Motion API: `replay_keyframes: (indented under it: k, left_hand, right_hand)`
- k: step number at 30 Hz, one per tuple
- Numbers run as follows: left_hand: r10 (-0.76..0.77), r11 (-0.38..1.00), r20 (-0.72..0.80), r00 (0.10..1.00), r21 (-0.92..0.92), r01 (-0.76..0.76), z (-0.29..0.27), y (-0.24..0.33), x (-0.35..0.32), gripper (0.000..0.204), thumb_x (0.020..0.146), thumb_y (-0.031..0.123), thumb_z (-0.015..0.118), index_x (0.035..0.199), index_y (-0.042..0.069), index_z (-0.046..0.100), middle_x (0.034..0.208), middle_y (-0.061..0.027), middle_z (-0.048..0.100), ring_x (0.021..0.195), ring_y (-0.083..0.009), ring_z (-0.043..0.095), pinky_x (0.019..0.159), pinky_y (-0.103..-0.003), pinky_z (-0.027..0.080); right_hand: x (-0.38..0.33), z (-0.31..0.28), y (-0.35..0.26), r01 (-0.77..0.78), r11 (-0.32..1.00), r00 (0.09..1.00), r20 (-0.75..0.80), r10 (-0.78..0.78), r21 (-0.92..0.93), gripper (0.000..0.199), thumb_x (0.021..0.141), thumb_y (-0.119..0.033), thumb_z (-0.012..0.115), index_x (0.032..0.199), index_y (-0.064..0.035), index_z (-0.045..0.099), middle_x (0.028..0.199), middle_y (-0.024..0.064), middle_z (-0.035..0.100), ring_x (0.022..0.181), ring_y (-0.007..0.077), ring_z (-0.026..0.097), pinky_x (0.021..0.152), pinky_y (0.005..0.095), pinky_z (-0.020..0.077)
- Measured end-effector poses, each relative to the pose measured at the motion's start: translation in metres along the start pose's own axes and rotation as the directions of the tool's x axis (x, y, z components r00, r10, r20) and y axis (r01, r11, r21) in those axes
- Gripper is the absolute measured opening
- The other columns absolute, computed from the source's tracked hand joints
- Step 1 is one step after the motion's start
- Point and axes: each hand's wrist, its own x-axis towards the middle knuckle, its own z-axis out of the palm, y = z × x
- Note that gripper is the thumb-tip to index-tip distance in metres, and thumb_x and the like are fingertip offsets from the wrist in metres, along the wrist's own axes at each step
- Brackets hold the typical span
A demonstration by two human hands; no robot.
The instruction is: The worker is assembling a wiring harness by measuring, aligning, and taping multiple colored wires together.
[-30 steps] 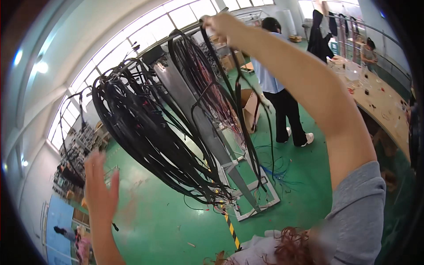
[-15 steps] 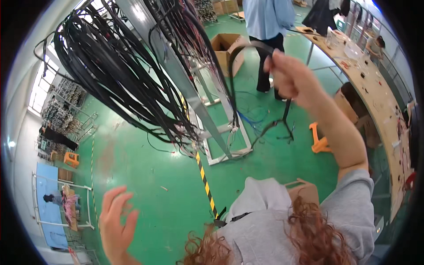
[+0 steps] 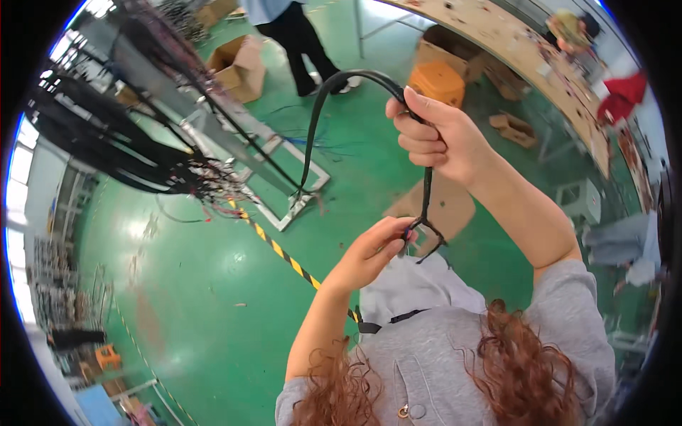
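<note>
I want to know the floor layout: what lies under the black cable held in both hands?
Under the black cable lie flat cardboard and green floor. The right hand and left hand cover part of it.

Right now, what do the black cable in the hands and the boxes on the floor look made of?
Black cable: seemingly rubber or plastic sheathing, matte; it bends in a smooth arc. Boxes: corrugated cardboard by the look, dull brown with open flaps.

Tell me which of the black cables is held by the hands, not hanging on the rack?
The single black cable arching between both hands: right hand grips its upper bend, left hand pinches its forked end. The other cable bundles hang on the rack.
</note>
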Motion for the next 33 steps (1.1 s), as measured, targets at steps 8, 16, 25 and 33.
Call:
replay_keyframes:
  k: [8,16,25,33]
  left_hand:
    - [-0.347,0.785,0.036,0.937,-0.535,0.311,0.076,-0.038,0.003,0.032,0.095,0.026,0.036,0.104,0.000,0.053,0.059,0.0056,0.034,0.045,-0.0036,0.024,0.042,-0.019,0.019]
    - [-0.564,0.548,-0.087,0.821,-0.784,0.294,0.104,-0.055,0.035,0.026,0.094,0.022,0.038,0.102,0.002,0.051,0.059,0.0025,0.040,0.041,-0.0056,0.025,0.039,-0.021,0.020]
    - [-0.613,0.433,0.058,0.788,-0.810,0.396,0.202,-0.062,0.079,0.025,0.093,0.027,0.040,0.093,0.005,0.051,0.052,0.0027,0.034,0.041,-0.0060,0.026,0.039,-0.022,0.020]
    - [-0.488,0.505,0.039,0.872,-0.802,0.319,0.340,-0.076,0.171,0.023,0.090,0.023,0.044,0.102,0.005,0.048,0.075,-0.0026,0.047,0.045,-0.0101,0.036,0.045,-0.025,0.029]
  right_hand:
    - [-0.056,-0.040,0.047,-0.080,0.996,0.893,-0.440,0.093,0.047,0.030,0.095,-0.031,0.036,0.094,-0.0040,0.049,0.061,-0.0029,0.040,0.050,0.0079,0.039,0.047,0.0206,0.0355]
    - [-0.196,-0.081,0.080,-0.440,0.832,0.896,-0.223,0.383,-0.338,0.028,0.090,-0.029,0.048,0.104,-0.0048,0.054,0.079,-0.0014,0.050,0.073,0.0078,0.046,0.070,0.0255,0.0397]
    - [-0.297,-0.153,0.033,-0.409,0.682,0.912,-0.241,0.332,-0.607,0.025,0.078,-0.020,0.060,0.097,-0.0046,0.059,0.071,0.0007,0.054,0.066,0.0100,0.049,0.060,0.0258,0.0395]
    - [-0.405,-0.267,-0.042,-0.278,0.496,0.956,-0.185,0.229,-0.823,0.021,0.081,-0.023,0.055,0.079,-0.0025,0.055,0.063,0.0097,0.053,0.059,0.0227,0.052,0.054,0.0347,0.0406]
